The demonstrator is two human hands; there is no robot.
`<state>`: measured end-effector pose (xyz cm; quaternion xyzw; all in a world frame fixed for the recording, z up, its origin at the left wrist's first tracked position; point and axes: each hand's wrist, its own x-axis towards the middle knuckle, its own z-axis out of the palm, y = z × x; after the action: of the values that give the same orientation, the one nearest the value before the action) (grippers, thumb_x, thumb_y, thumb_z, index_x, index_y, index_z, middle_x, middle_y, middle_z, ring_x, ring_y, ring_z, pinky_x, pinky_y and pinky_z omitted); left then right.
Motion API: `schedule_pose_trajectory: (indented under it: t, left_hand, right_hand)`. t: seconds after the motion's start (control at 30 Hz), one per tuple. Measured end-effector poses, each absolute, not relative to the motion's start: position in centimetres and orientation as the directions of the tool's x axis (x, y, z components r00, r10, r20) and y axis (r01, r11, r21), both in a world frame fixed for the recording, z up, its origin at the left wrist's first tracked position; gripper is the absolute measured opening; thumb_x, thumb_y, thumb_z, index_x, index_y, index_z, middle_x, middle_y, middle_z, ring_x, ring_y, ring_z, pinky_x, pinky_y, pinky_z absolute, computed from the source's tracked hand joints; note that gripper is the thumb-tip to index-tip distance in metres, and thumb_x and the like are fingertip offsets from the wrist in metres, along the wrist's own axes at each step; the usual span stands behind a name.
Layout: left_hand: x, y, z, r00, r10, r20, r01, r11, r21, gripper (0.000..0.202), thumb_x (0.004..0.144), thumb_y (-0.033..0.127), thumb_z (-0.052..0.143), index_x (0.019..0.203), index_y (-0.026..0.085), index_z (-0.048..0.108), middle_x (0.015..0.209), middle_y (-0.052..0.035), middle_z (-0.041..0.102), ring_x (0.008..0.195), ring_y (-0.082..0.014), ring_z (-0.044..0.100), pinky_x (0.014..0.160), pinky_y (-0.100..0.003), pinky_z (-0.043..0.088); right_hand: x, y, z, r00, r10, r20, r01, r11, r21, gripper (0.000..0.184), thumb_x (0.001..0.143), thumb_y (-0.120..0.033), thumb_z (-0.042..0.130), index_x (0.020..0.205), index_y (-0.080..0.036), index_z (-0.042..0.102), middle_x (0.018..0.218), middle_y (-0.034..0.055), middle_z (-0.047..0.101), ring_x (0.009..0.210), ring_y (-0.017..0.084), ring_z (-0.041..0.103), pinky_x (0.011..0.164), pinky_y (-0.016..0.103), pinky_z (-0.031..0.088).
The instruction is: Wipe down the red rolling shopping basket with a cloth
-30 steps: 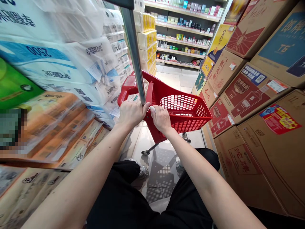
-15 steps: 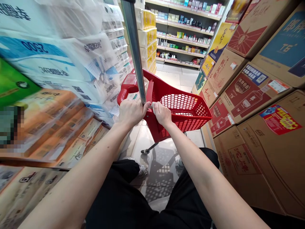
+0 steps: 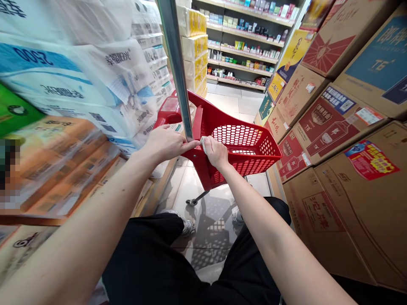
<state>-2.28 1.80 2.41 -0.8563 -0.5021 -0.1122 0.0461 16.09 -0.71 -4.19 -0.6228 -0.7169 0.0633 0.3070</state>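
A red plastic shopping cart [image 3: 254, 165] with a perforated basket stands in front of me, tilted in view. Beside its near corner rises a grey metal pole [image 3: 178, 63]. My right hand [image 3: 215, 151] is closed around a small crumpled whitish cloth [image 3: 203, 143], pressed against the cart's near rim. Just left of the pole, my left hand [image 3: 165, 142] lies over the cart's red handle part [image 3: 169, 106]. Its thumb stretches right toward the cloth and the fingers look loosely extended, their undersides hidden.
Wrapped tissue packs [image 3: 63, 76] are piled high on the left, with orange packs [image 3: 63, 161] below. Stacked cardboard cartons [image 3: 359, 203] line the right side. Shelves of small goods [image 3: 241, 46] stand beyond the tiled floor [image 3: 229, 103]. A cart caster [image 3: 191, 202] sits near my shoes.
My left hand has loosened from around the pole's base and shifted slightly left, its fingers straighter. The right hand stays on the rim with the cloth. The view has shifted slightly.
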Motion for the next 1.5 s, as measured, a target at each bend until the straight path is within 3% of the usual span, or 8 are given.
schedule_pose_trajectory:
  t: [0.13,0.37,0.73,1.03,1.23,1.5]
  left_hand:
    - [-2.0,1.7,2.4,0.442,0.884,0.151,0.896,-0.429,-0.112,0.068,0.084,0.072,0.03,0.075,0.021,0.075,0.063,-0.011,0.066,0.086,-0.0279,0.065,0.07,-0.03,0.035]
    - [-2.0,1.2,2.5,0.427,0.891,0.155,0.898,-0.398,-0.186,0.075,0.085,0.074,0.025,0.076,0.02,0.075,0.068,-0.0128,0.067,0.081,-0.0287,0.065,0.067,-0.031,0.034]
    - [-2.1,0.5,2.1,0.421,0.878,0.226,0.907,-0.401,-0.13,0.074,0.084,0.075,0.025,0.084,0.023,0.077,0.066,-0.0105,0.067,0.084,-0.0273,0.065,0.069,-0.031,0.033]
    - [-2.2,1.1,2.5,0.379,0.916,0.133,0.923,-0.363,-0.13,0.077,0.085,0.073,0.02,0.088,0.021,0.077,0.075,-0.0135,0.069,0.091,-0.0289,0.063,0.071,-0.032,0.033]
    - [-2.6,0.8,2.9,0.358,0.924,0.133,0.929,-0.339,-0.147,0.076,0.087,0.071,0.021,0.096,0.02,0.075,0.081,-0.0146,0.07,0.094,-0.0299,0.063,0.073,-0.032,0.034]
    - [-2.9,0.9,2.5,0.361,0.92,0.151,0.925,-0.333,-0.184,0.082,0.087,0.073,0.019,0.088,0.014,0.076,0.076,-0.0173,0.069,0.092,-0.031,0.064,0.071,-0.032,0.036]
  right_hand:
    - [16.1,-1.1,-4.4,-0.05,0.917,0.395,0.856,0.243,-0.455,0.054,0.102,-0.044,0.009,0.104,-0.023,0.059,0.089,0.0012,0.065,0.082,0.016,0.061,0.069,0.023,0.037]
    - [17.3,-2.0,-6.9,-0.098,0.819,0.565,0.871,0.345,-0.349,0.044,0.102,-0.035,0.017,0.112,-0.017,0.057,0.105,0.0078,0.064,0.096,0.018,0.057,0.086,0.028,0.036]
    - [26.0,-3.0,-11.8,0.001,0.819,0.573,0.956,0.168,-0.241,0.039,0.1,-0.035,0.024,0.109,-0.017,0.058,0.101,0.0115,0.062,0.095,0.024,0.052,0.09,0.037,0.033]
    - [22.2,-2.8,-11.0,0.182,0.782,0.597,0.957,-0.003,-0.289,0.038,0.101,-0.035,0.025,0.104,-0.016,0.057,0.097,0.0097,0.063,0.092,0.023,0.051,0.092,0.038,0.031]
    - [18.0,-2.8,-9.4,0.154,0.806,0.572,0.936,0.066,-0.346,0.035,0.102,-0.034,0.026,0.109,-0.016,0.056,0.102,0.0103,0.062,0.097,0.023,0.051,0.095,0.038,0.031]
    - [12.3,-3.4,-6.3,0.063,0.81,0.583,0.906,0.199,-0.375,0.035,0.102,-0.036,0.028,0.116,-0.016,0.053,0.108,0.0111,0.06,0.102,0.023,0.052,0.094,0.038,0.035]
